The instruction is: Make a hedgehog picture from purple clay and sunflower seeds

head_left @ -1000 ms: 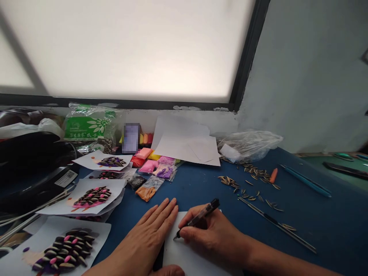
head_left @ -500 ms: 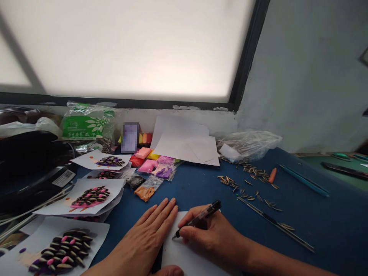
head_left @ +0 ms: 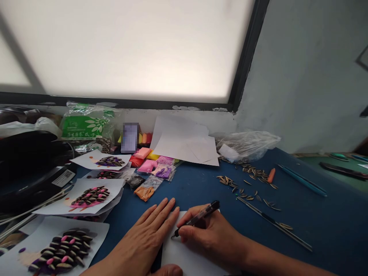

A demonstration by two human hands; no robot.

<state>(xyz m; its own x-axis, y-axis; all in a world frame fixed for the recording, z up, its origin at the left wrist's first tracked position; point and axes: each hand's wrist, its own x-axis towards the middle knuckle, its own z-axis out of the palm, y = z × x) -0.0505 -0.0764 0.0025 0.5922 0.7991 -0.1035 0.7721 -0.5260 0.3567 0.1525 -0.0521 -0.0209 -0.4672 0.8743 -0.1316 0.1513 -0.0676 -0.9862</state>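
A black pen (head_left: 198,218) is pinched in my right hand (head_left: 214,232), its tip touching a white sheet of paper (head_left: 186,255) near the left edge. My left hand (head_left: 152,232) lies flat with fingers stretched out, along the paper's left edge and partly on the blue tabletop. The thumb of that hand rests on the sheet. No clear mark shows at the pen tip. To the left lie paper cards with sunflower seeds stuck on in hedgehog shapes; the nearest card (head_left: 99,234) has pink dots among its seeds.
Bags of coloured clay (head_left: 148,165) lie beyond my left hand. White sheets (head_left: 186,143) lean by the wall, beside a clear plastic bag (head_left: 250,145). Loose sunflower seeds (head_left: 225,180), a thin metal tool (head_left: 276,222) and blue tweezers (head_left: 301,180) lie to the right.
Almost nothing differs. The pen and my right hand have shifted very slightly to the left, the tip still on the paper; my left hand stays in place.
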